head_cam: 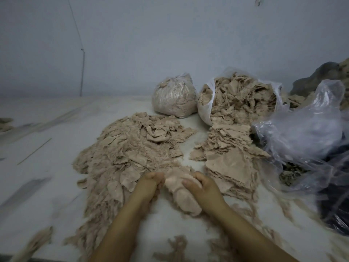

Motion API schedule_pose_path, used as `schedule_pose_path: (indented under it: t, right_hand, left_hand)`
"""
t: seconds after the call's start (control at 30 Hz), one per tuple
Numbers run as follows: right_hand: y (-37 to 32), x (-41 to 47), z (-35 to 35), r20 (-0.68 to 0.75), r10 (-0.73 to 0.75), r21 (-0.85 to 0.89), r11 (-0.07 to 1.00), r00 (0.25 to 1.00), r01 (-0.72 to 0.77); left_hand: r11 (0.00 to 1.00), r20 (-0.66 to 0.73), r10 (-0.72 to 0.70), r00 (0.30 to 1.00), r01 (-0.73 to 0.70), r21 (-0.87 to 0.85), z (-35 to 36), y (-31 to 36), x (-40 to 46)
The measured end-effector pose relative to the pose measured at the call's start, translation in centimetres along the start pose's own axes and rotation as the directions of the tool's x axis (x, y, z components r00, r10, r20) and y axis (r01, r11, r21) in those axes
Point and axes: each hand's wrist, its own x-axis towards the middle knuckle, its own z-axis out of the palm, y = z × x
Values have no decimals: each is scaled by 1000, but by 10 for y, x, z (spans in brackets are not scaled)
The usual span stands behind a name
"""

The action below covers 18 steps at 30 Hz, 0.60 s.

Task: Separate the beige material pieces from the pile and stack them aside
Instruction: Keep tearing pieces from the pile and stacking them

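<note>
A wide loose pile of beige material pieces [130,150] spreads over the white surface left of centre. To its right lies a flatter stack of beige pieces [228,159]. Between them, near me, both hands hold one bunched beige piece [181,191]. My left hand [149,184] grips its left edge with curled fingers. My right hand [202,184] grips its right side, fingers curled over the top. The lower part of the piece hangs between my forearms.
A tied clear bag of beige scraps [174,95] and an open white bag overflowing with pieces [241,97] stand at the back. Crumpled clear plastic [306,133] over dark cloth fills the right. Thin sticks [35,151] lie at left. Loose scraps litter the near edge.
</note>
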Motion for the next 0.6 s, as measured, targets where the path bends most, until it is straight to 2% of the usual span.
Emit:
schedule_pose_path:
  t: [0.1,0.13,0.2,0.27,0.33,0.47,0.6]
  right_hand:
    - [1,-1,-8,-11,16,129,992,1000,-14]
    - [1,-1,-10,38,13,141,990,999,-18]
    - [0,-2,-9,149,-16,98,995,989,1]
    - [-2,-4,-6,184,-29,88,996,982,13]
    - [-1,-5,-5,163,-43,108,994,986,25]
    - [-2,-13,-4,135,-44,147,989,990,23]
    - [4,-15,-6,-99,-4,56,998,995,10]
  left_hand:
    - [973,-158,191,969,-166,159,-5,-4,6]
    - [944,-138,283,949,-250,216,-3,-3,4]
    - [879,10,417,909,-406,249,8,-1,0]
    - [853,205,420,884,-462,242,19,-1,-2]
    - [878,324,386,863,-452,157,25,-2,-2]
    - [902,314,373,873,-420,97,29,-6,-3]
    - [898,288,380,879,-425,112,29,-3,-2]
